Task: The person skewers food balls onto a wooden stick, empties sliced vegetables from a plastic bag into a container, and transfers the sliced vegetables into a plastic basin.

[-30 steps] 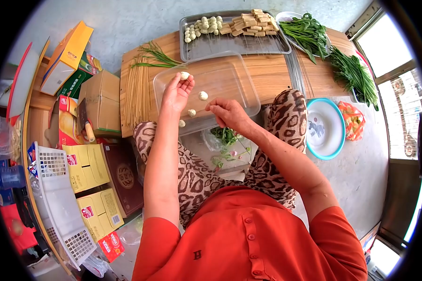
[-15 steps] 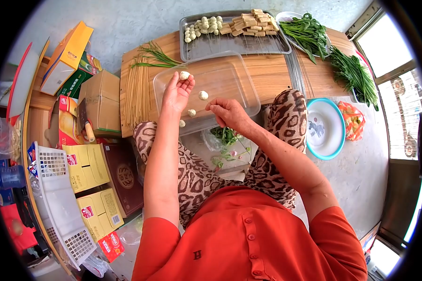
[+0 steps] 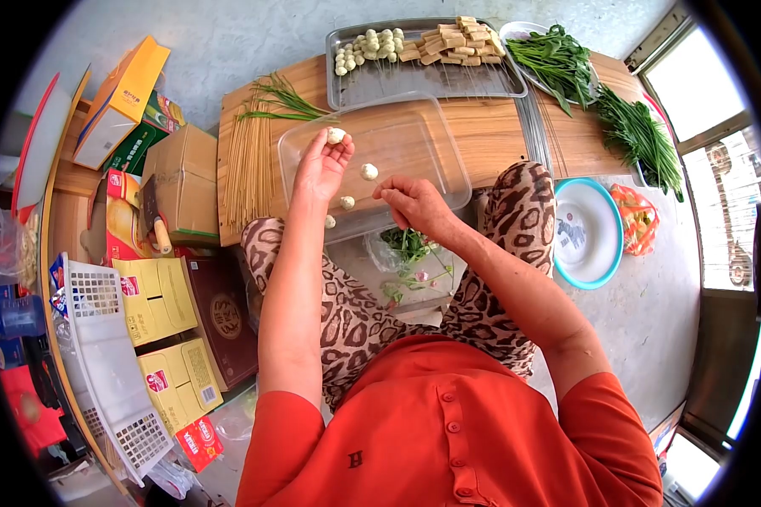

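My left hand (image 3: 320, 173) is raised over a clear plastic tub (image 3: 435, 160), its fingers and thumb closed on a pale speckled ball (image 3: 336, 135). To its right, my right hand (image 3: 413, 201) is curled, with thumb and forefinger pinched together. Whatever that pinch may hold is too thin or hidden to make out. Three more balls lie in the tub: one ball (image 3: 369, 171) just left of my right fingertips, a smaller ball (image 3: 347, 202) below it, and one (image 3: 330, 221) beside my left wrist.
Behind the tub, a metal tray (image 3: 448, 83) bears skewered balls (image 3: 370, 49) and tan rolls (image 3: 457, 42). Wooden skewers (image 3: 247, 169) lie left, thin metal rods (image 3: 534, 127) right. Leafy greens (image 3: 554, 63), a blue-rimmed basin (image 3: 585, 253) and a cardboard box (image 3: 182, 182) stand around.
The hands keep nearly the same pose, and the ball stays in my left fingers. The whole view has shifted very slightly.
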The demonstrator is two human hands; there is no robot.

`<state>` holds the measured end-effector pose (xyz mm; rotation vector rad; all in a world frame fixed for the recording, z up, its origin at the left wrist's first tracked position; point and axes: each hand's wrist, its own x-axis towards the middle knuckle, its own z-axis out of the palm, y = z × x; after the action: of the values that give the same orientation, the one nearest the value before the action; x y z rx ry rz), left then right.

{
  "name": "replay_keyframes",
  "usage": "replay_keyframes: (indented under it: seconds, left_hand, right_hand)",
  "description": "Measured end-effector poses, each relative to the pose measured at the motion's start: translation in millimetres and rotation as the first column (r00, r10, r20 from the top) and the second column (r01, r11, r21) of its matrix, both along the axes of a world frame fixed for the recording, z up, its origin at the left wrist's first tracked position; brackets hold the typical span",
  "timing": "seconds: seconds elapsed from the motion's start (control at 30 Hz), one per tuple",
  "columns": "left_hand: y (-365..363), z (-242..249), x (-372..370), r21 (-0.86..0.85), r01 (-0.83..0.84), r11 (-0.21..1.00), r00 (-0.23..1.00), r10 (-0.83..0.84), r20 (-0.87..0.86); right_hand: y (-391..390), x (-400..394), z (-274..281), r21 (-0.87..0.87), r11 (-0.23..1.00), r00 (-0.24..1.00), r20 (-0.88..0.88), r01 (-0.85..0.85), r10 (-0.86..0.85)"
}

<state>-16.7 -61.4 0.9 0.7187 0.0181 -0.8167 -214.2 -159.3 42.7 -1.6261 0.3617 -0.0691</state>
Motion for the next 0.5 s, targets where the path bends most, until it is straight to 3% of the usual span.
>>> replay_keyframes:
  seconds: [0.5]
  left_hand:
    - [0.5, 0.0, -0.3, 0.001, 0.073, 0.997, 0.995, -0.073, 0.072]
  right_hand:
    - [0.5, -1.7, 1.9, -0.012, 1.000, 1.000, -0.010, -0.007, 0.007]
